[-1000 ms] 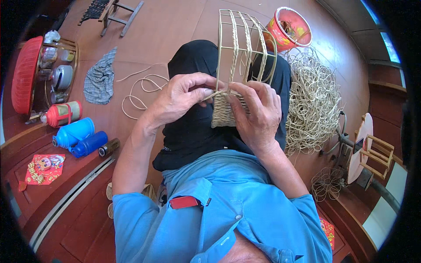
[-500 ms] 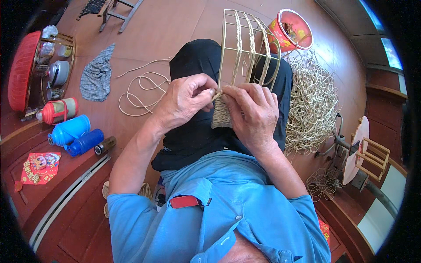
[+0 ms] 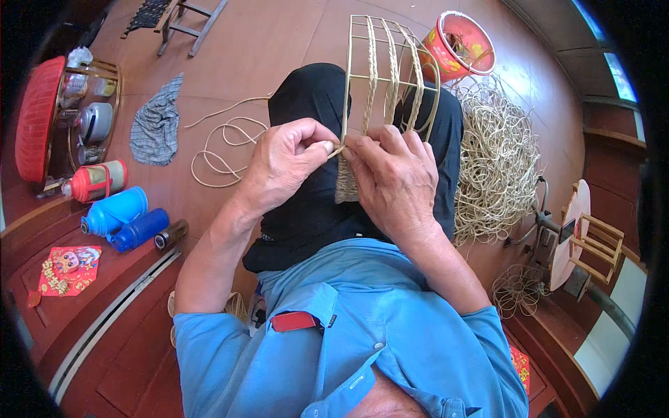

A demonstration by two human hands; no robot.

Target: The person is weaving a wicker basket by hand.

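Observation:
A wire basket frame rests across my lap, with braided straw cords running along it and a tightly woven section at its near end. My left hand pinches a straw cord between thumb and fingers beside the frame's left edge. Close against it, my right hand has its fingers bent on the frame's edge where the weaving meets the bare wire. Its palm hides part of the woven section, and its fingertips are partly covered. A loose length of cord curls over the floor to the left.
A large heap of straw cord lies to the right, below a red bucket. Left are a checked cloth, several flasks and a red basket. A round-topped stand stands right; a stool is far left.
My left hand has drawn slightly away from my right, and a short stretch of cord now shows between them. The frame has shifted slightly left in view.

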